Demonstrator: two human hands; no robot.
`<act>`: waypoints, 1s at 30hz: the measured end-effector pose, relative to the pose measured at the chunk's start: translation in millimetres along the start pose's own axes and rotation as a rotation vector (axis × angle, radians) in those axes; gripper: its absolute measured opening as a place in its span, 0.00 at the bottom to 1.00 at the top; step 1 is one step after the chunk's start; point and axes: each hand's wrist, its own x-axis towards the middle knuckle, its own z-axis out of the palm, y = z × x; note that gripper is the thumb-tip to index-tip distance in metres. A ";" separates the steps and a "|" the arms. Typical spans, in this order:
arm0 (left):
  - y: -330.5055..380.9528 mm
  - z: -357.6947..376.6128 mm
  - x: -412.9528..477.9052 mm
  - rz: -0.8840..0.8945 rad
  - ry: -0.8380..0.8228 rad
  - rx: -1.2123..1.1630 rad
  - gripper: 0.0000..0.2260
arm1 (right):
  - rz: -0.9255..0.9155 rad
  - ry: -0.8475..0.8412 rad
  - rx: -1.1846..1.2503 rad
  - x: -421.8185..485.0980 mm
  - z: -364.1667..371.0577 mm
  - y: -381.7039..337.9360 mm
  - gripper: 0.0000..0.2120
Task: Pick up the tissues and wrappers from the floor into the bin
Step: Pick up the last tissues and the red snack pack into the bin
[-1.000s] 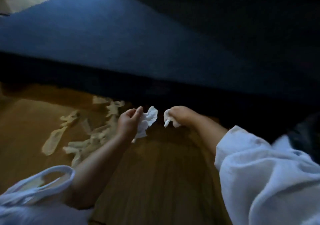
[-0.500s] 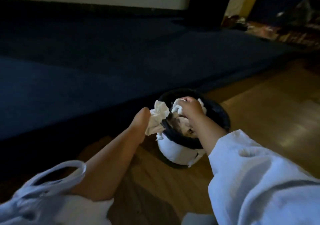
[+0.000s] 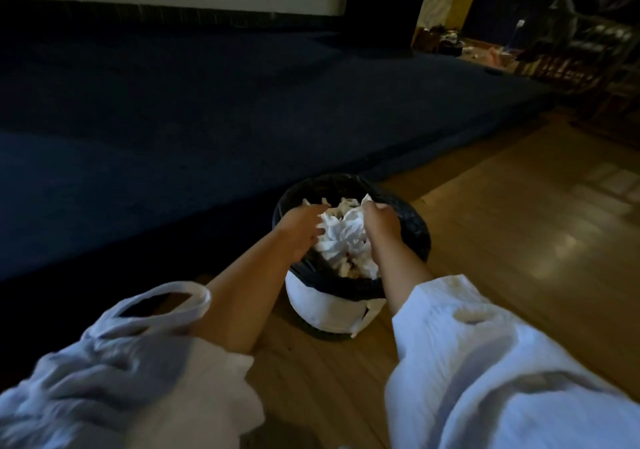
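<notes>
Left hand point(image 3: 300, 227) and right hand point(image 3: 381, 223) both clutch tissues point(image 3: 341, 238), wad between them, directly over the bin point(image 3: 414, 229).

Centre frame, a round white black-lined bin point(image 3: 325, 310) stands on wooden plank floor point(image 3: 502, 241), dark blue carpet point(image 3: 173, 137) left, crumpled white tissues point(image 3: 341, 237) inside.

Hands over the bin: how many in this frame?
2. The left hand is over the left side of the bin, the right hand over its right, both gripping tissues. Neither is hidden.
</notes>
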 end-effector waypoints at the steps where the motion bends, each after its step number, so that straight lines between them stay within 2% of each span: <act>1: -1.0 -5.2 -7.2 0.007 0.010 -0.007 0.17 | -0.065 0.020 -0.009 -5.8 -0.1 -0.6 0.19; 4: -4.4 -27.8 -34.6 0.059 0.067 0.061 0.07 | -0.256 0.038 -0.104 -34.5 8.5 -9.9 0.13; 5: -5.6 -38.1 -44.8 0.080 0.080 0.107 0.08 | -0.302 0.023 -0.143 -45.4 14.6 -13.2 0.13; 7: -10.7 -63.5 -68.7 0.114 0.087 0.206 0.11 | -0.393 -0.077 -0.235 -73.1 30.0 -21.6 0.11; 9: -17.7 -91.6 -97.4 0.130 0.132 0.289 0.10 | -0.448 -0.193 -0.305 -101.5 49.4 -29.4 0.11; 14: -37.1 -169.1 -185.4 0.187 0.382 0.364 0.14 | -0.511 -0.399 -0.425 -182.8 125.4 -42.6 0.11; 17: -59.9 -221.5 -238.9 0.209 0.527 0.373 0.14 | -0.580 -0.596 -0.539 -242.7 191.2 -45.6 0.11; 20: -100.9 -274.0 -279.9 0.188 0.685 0.334 0.14 | -0.692 -0.800 -0.540 -306.6 261.7 -42.5 0.10; 23: -158.1 -318.2 -307.2 0.142 0.866 0.260 0.11 | -0.685 -1.014 -0.510 -359.7 322.0 -3.2 0.08; 26: -225.5 -351.2 -337.3 0.067 1.009 0.173 0.13 | -0.731 -1.192 -0.599 -395.2 372.9 58.5 0.09; 30: -323.8 -373.7 -393.7 -0.093 1.178 0.036 0.12 | -0.701 -1.296 -0.703 -438.2 415.6 124.2 0.10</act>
